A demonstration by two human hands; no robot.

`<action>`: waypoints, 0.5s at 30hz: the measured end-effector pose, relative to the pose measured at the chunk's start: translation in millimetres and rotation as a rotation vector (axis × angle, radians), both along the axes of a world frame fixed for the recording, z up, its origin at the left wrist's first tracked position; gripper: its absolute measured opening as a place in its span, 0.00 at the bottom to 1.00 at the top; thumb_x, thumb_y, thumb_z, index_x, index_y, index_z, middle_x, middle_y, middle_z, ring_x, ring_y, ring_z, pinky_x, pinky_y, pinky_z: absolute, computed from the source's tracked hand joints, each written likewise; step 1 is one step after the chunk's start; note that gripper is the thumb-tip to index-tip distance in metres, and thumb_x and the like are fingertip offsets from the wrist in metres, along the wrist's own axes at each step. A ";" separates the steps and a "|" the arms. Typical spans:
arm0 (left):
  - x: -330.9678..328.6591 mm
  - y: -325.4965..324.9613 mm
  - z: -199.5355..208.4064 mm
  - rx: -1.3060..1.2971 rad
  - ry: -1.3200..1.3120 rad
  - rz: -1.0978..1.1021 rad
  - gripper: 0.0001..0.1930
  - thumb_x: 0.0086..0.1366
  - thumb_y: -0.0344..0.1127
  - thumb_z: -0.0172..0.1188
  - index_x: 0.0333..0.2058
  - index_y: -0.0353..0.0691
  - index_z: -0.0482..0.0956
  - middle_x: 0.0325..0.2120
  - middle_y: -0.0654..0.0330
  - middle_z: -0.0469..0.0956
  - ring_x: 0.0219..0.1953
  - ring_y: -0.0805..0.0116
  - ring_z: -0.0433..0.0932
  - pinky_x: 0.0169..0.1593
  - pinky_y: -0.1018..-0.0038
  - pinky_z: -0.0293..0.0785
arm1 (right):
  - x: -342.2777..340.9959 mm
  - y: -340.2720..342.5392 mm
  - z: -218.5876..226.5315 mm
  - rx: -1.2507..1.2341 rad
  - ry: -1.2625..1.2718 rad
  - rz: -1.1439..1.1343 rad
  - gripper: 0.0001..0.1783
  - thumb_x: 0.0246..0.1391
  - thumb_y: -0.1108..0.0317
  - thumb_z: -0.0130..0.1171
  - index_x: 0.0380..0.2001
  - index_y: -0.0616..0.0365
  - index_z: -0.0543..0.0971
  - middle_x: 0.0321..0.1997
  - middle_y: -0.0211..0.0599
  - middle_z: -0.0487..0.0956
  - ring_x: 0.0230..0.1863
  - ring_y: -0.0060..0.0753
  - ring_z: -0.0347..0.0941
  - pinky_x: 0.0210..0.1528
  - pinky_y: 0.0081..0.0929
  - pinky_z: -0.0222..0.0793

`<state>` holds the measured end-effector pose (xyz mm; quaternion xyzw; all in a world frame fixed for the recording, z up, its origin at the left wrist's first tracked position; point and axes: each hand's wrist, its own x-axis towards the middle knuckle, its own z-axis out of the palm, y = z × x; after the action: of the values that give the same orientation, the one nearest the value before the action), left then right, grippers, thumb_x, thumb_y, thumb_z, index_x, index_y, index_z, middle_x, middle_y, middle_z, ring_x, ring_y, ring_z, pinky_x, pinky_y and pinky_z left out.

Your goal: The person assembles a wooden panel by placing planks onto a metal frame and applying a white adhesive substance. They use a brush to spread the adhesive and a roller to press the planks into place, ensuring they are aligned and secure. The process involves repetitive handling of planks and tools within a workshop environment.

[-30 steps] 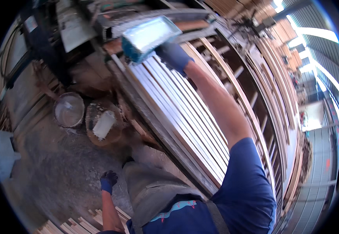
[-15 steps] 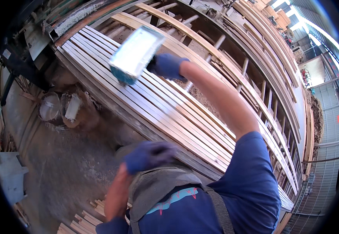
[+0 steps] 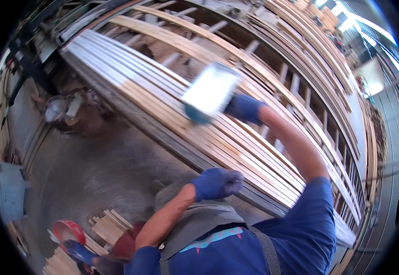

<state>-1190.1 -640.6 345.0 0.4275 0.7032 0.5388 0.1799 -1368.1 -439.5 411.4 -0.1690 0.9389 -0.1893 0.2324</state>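
Note:
My right hand, in a blue glove, is closed at the right side of a box-shaped tool with a bright white top and teal sides. Its grip on the tool is partly hidden. Beneath the tool runs a row of long, narrow wooden strips laid side by side; whether it touches them is blurred. Toward the far left the strips look whitish, nearer me tan. In front of my apron, my left hand, also blue-gloved, has its fingers curled in, apart from the strips, with nothing visible in it.
Beyond the strips lies a rack with loose boards. Buckets stand on the floor at left. At lower left, another person's blue-gloved hand is beside a red bucket, near stacked wood pieces.
My right hand has moved the tool rightward and nearer along the strips. My left hand has shifted right. Another person's hand and a red bucket have come into view at lower left.

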 end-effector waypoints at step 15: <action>325.5 228.3 -113.3 -0.208 -0.544 0.362 0.16 0.62 0.44 0.64 0.43 0.40 0.82 0.31 0.52 0.83 0.35 0.54 0.83 0.42 0.65 0.77 | 332.5 328.6 12.9 0.132 0.122 0.177 0.15 0.61 0.63 0.54 0.48 0.55 0.79 0.43 0.52 0.81 0.45 0.51 0.78 0.51 0.42 0.73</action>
<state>-864.5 -412.3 231.7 0.1157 0.7451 0.5816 0.3053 -1035.6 -110.9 424.3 -0.2467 0.9432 -0.0952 0.2011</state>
